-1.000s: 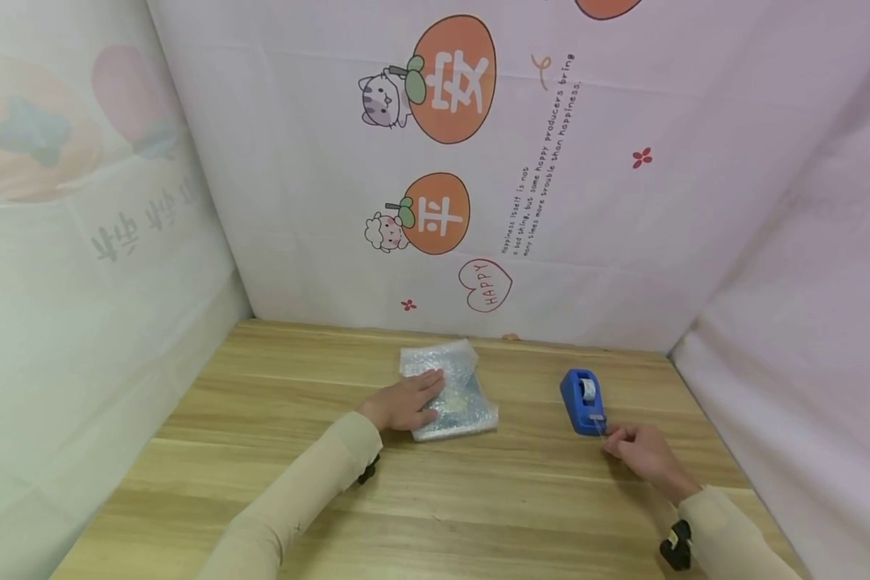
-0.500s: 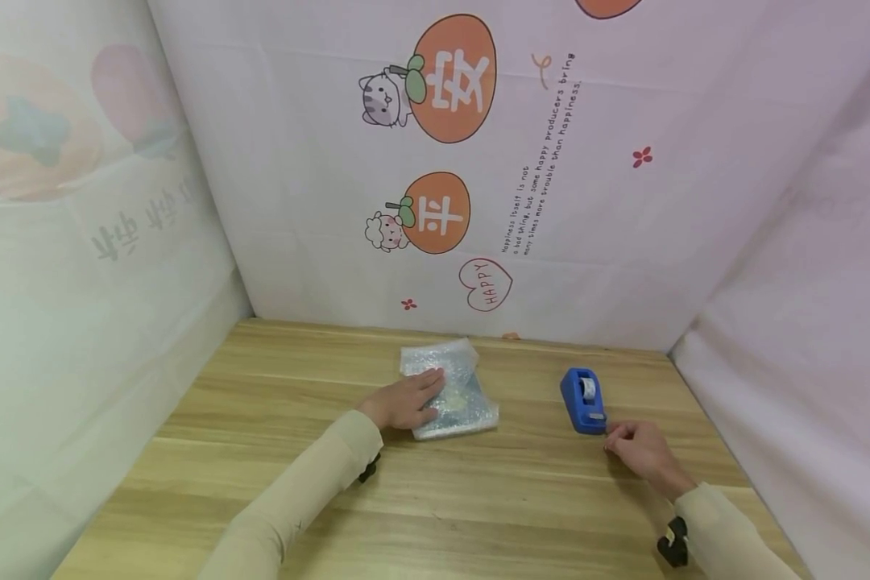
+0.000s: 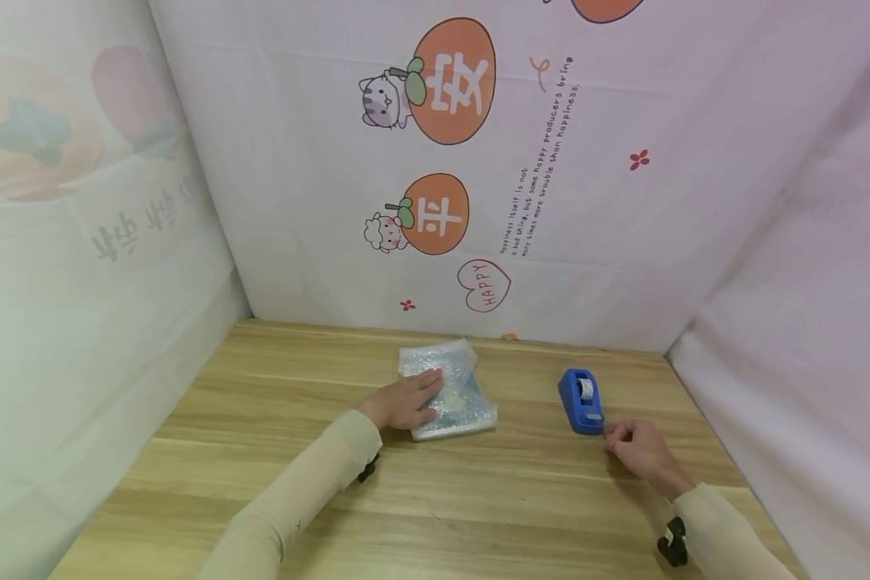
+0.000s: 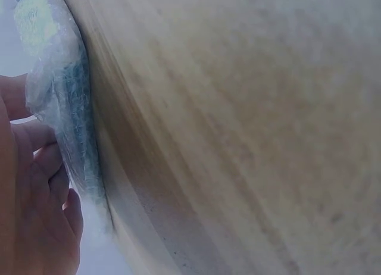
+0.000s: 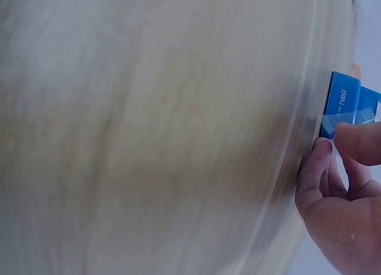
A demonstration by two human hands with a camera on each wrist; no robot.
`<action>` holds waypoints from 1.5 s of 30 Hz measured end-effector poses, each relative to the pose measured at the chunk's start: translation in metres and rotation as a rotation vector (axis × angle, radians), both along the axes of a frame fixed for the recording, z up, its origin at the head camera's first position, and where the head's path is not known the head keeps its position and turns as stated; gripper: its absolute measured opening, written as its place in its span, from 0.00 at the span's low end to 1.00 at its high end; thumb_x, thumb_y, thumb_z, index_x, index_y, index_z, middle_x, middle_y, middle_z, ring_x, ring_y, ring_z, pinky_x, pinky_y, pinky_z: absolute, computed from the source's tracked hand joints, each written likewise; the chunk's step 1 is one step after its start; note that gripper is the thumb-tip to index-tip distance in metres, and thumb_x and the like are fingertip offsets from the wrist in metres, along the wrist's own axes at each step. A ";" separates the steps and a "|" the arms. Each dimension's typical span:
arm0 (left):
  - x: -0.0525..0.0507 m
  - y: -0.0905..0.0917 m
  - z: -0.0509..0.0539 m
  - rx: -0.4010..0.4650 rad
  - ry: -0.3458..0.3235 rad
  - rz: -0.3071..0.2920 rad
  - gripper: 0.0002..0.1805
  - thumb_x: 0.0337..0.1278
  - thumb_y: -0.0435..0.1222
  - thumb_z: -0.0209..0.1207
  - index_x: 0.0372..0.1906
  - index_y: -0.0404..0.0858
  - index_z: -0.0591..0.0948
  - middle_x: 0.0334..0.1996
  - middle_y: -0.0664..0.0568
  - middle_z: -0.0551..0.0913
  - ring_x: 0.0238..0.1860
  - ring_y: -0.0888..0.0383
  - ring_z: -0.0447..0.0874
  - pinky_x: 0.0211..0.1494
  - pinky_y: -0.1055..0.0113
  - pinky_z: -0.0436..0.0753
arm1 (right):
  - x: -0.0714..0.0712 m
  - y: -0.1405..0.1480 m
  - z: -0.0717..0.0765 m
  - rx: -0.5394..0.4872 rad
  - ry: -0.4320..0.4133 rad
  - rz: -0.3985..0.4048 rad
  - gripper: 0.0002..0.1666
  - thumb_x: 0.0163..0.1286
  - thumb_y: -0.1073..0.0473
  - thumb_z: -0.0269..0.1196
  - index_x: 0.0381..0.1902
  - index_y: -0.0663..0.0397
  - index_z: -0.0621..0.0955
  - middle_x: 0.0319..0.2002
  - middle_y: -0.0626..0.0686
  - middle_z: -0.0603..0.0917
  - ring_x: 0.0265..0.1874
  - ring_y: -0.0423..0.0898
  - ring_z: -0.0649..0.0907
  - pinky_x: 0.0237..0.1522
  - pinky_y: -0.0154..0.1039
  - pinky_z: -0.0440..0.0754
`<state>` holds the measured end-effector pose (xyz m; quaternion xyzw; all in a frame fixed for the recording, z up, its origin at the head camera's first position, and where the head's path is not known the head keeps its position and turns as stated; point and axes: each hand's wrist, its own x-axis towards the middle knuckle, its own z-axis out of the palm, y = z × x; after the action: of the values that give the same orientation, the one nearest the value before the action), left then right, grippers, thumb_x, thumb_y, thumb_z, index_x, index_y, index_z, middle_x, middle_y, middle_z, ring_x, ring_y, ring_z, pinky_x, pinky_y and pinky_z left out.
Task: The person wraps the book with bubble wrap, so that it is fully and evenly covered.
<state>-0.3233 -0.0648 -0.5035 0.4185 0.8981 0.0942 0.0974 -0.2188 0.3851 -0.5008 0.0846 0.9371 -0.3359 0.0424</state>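
A bubble-wrapped package lies flat on the table, something dark bluish-green showing through the clear wrap. My left hand rests on its left part with extended fingers. From the side, in the left wrist view, the fingers touch the top of the bubble wrap. Over to the right stands a blue tape dispenser with a roll of tape in it. Just at its front end, my right hand pinches a strip of clear tape between thumb and fingertips, as the right wrist view shows.
The wooden table is bounded by a printed white cloth at the back, with more cloth hanging on the left and right. Table surface separates the package from the dispenser.
My right hand has shifted very slightly, staying by the dispenser's front. The tape strip that glinted there a second ago is hard to see in the head view now. The left hand stays on the package.
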 end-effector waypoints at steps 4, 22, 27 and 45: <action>0.000 0.000 -0.001 0.002 -0.016 -0.004 0.38 0.83 0.45 0.46 0.84 0.29 0.53 0.86 0.37 0.49 0.87 0.40 0.46 0.89 0.48 0.52 | 0.006 0.004 0.000 0.015 0.022 0.059 0.04 0.67 0.68 0.63 0.31 0.63 0.81 0.62 0.74 0.83 0.63 0.71 0.81 0.51 0.41 0.83; 0.001 -0.001 0.003 -0.031 0.016 0.002 0.37 0.84 0.46 0.44 0.83 0.28 0.54 0.86 0.37 0.50 0.87 0.41 0.48 0.89 0.49 0.55 | 0.010 -0.023 0.041 0.081 0.161 0.381 0.04 0.76 0.63 0.66 0.38 0.55 0.85 0.35 0.50 0.86 0.33 0.35 0.79 0.34 0.30 0.80; -0.003 0.000 -0.003 -0.031 0.011 0.014 0.38 0.83 0.46 0.44 0.84 0.30 0.52 0.87 0.39 0.48 0.88 0.43 0.46 0.90 0.50 0.53 | 0.001 -0.053 0.052 0.053 0.178 0.421 0.05 0.76 0.63 0.65 0.38 0.58 0.85 0.32 0.49 0.85 0.30 0.35 0.78 0.32 0.30 0.78; 0.000 0.000 -0.001 -0.037 0.013 0.010 0.37 0.84 0.47 0.45 0.84 0.31 0.53 0.87 0.40 0.49 0.88 0.44 0.47 0.89 0.51 0.54 | -0.038 -0.152 0.047 -0.083 0.140 0.483 0.07 0.77 0.60 0.65 0.39 0.57 0.86 0.30 0.48 0.83 0.28 0.39 0.76 0.28 0.31 0.74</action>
<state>-0.3237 -0.0649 -0.5042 0.4127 0.9024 0.0753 0.0986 -0.2572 0.2334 -0.4538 -0.1670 0.9161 -0.3595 0.0599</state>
